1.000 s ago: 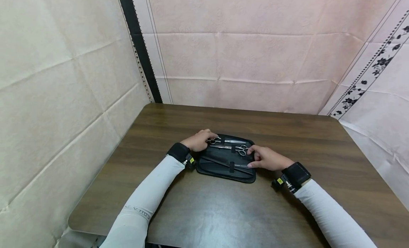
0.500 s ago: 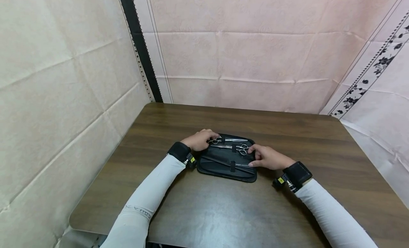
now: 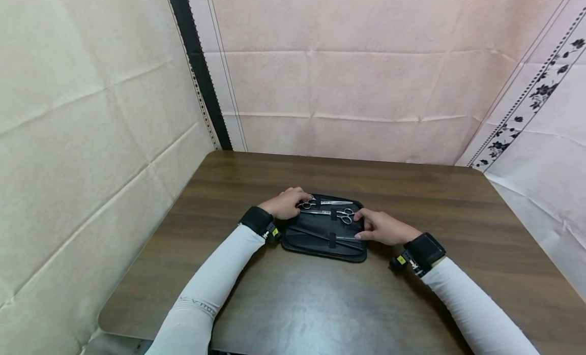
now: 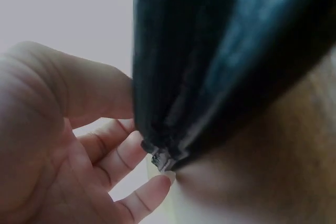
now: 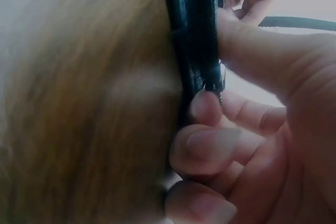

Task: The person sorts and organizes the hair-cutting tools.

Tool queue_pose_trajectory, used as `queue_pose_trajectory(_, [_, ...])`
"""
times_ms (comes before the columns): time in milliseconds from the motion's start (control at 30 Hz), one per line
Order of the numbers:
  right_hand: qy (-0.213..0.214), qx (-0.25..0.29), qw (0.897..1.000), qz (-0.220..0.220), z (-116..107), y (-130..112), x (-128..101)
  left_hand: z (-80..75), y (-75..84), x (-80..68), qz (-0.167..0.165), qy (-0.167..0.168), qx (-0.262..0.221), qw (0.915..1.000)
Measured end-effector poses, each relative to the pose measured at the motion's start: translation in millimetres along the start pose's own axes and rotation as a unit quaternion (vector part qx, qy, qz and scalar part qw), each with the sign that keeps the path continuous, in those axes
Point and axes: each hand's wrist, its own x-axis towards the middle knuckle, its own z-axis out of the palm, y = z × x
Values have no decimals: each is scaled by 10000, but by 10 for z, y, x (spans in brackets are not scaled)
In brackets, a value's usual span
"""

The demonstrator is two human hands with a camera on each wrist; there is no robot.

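Note:
An opened black scissors case lies flat on the wooden table in the head view. Two pairs of silver scissors, thinner upper scissors and lower scissors, are strapped inside its far half. Another slim tool, its kind unclear, sits under a strap in the near half. At the left edge, my left hand grips the case between thumb and fingers. My right hand holds the right edge, its thumb inside and fingers curled round the rim. The left wrist view shows the case edge close up.
The brown wooden table extends around the case on all sides. Pale cloth walls rise behind it and to the left. A black camera strap wraps my left wrist, and a similar strap my right.

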Motion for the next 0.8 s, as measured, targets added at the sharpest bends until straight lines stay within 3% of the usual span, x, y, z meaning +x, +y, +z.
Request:
queue_pose_trajectory(233, [132, -117, 9998, -70, -41, 32, 9, -57, -51, -14, 131, 138, -304, 9994])
queue_pose_trajectory(300, [217, -54, 9997, 4, -79, 57, 13, -82, -55, -13, 8, 317, -378, 9988])
queue_pose_trajectory(533, [584, 153, 9955, 731, -199, 144, 84, -94, -104, 6, -902, 886, -673, 9897])
queue_pose_trajectory(800, [485, 72, 9937, 1005, -290, 219, 325, -47, -134, 23, -989, 983, -1041, 9847])
